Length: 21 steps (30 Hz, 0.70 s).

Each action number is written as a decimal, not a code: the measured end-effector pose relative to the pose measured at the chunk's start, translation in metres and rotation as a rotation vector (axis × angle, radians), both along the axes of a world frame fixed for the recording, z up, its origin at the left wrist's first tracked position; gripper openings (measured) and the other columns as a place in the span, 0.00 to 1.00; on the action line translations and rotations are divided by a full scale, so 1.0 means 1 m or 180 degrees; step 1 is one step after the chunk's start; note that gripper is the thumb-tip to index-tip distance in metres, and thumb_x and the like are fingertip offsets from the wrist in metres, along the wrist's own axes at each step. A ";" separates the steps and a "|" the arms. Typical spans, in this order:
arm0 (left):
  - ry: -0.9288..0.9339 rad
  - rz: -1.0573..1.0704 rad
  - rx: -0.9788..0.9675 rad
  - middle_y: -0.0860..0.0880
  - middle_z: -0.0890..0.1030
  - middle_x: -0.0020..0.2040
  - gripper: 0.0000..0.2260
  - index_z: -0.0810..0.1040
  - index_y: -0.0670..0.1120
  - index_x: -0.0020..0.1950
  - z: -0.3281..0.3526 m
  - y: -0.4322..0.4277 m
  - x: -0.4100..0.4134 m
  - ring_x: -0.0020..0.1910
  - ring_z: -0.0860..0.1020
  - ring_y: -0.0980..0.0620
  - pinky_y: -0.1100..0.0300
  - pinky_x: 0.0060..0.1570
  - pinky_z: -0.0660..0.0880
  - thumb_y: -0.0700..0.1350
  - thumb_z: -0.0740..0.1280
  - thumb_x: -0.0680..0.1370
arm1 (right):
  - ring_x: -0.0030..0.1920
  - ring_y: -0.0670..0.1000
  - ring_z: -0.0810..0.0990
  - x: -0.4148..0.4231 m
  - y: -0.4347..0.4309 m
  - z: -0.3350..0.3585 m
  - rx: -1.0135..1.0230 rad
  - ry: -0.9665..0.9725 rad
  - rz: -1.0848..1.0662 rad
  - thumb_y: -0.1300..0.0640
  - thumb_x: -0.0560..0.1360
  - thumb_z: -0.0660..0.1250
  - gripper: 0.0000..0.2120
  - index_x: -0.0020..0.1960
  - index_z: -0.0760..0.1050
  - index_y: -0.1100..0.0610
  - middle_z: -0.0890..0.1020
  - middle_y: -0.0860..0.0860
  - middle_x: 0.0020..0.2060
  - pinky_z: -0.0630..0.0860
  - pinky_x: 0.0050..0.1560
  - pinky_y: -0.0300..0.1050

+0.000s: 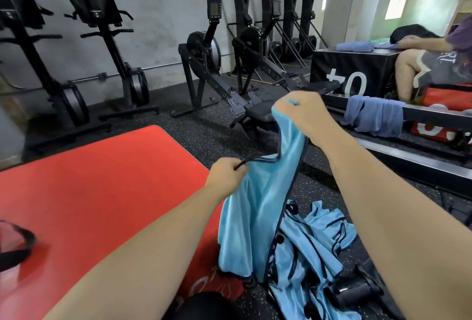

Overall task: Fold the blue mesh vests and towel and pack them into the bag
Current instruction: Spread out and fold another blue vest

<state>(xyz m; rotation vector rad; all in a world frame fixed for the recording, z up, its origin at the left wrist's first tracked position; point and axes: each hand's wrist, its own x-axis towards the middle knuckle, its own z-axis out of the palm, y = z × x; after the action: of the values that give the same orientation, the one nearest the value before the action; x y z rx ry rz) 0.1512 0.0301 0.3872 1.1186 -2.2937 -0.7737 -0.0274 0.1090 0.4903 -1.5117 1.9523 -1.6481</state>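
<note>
I hold a light blue mesh vest (258, 217) with dark trim up in the air above the floor. My left hand (226, 178) pinches its dark-edged strap at the lower left. Higher up, my right hand (304, 115) grips the vest's other shoulder. Beneath it, a heap of more blue vests (309, 255) lies on the speckled black floor. A blue towel (374, 117) hangs over the rail of a rowing machine at the right. A bag opening with a black strap (12, 250) shows at the left edge.
A red mat (97, 192) covers the floor at the left. Rowing machines (212, 71) and ski machines line the grey wall. At the right, a seated person (434, 64) leans on a black box (350, 69) holding folded cloths. A red box (444, 97) stands behind the rail.
</note>
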 end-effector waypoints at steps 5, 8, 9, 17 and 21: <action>0.0170 -0.0539 0.0064 0.49 0.61 0.27 0.20 0.65 0.46 0.28 0.046 -0.015 -0.001 0.28 0.58 0.52 0.57 0.29 0.55 0.45 0.70 0.76 | 0.42 0.41 0.77 0.025 0.002 -0.015 0.1723 0.0939 0.0790 0.52 0.70 0.75 0.11 0.50 0.82 0.55 0.81 0.45 0.44 0.70 0.39 0.32; 0.0041 -0.0657 0.0141 0.51 0.62 0.25 0.20 0.68 0.46 0.26 0.058 -0.017 0.004 0.27 0.59 0.52 0.59 0.27 0.55 0.45 0.73 0.73 | 0.31 0.46 0.73 0.039 -0.009 -0.028 0.2017 0.1006 0.1009 0.55 0.69 0.75 0.08 0.44 0.80 0.58 0.78 0.49 0.33 0.68 0.31 0.37; 0.0028 -0.0673 0.0184 0.51 0.64 0.24 0.19 0.71 0.47 0.26 0.059 -0.018 0.007 0.27 0.60 0.53 0.60 0.27 0.57 0.45 0.74 0.73 | 0.28 0.47 0.70 0.042 -0.012 -0.030 0.2060 0.1030 0.0983 0.58 0.70 0.75 0.07 0.40 0.79 0.60 0.75 0.50 0.29 0.66 0.29 0.38; -0.0725 -0.0681 0.0146 0.53 0.77 0.33 0.09 0.81 0.49 0.42 0.052 -0.037 0.048 0.34 0.71 0.56 0.55 0.48 0.65 0.54 0.72 0.73 | 0.48 0.56 0.80 0.027 -0.024 -0.029 0.2305 0.1799 0.0245 0.57 0.69 0.74 0.07 0.45 0.82 0.59 0.82 0.53 0.42 0.78 0.49 0.49; -0.1248 -0.0444 -0.0240 0.54 0.73 0.34 0.08 0.79 0.49 0.42 0.057 -0.046 0.064 0.38 0.72 0.54 0.52 0.55 0.57 0.53 0.70 0.74 | 0.54 0.56 0.80 0.020 -0.020 -0.033 0.2493 0.1859 -0.0097 0.55 0.71 0.72 0.12 0.54 0.81 0.57 0.83 0.52 0.51 0.78 0.53 0.50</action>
<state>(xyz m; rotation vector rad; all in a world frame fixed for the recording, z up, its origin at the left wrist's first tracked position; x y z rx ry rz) 0.2153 -0.0155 0.4444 1.1689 -2.7251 -0.5482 -0.0070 0.0887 0.4570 -1.6829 2.4542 -0.3022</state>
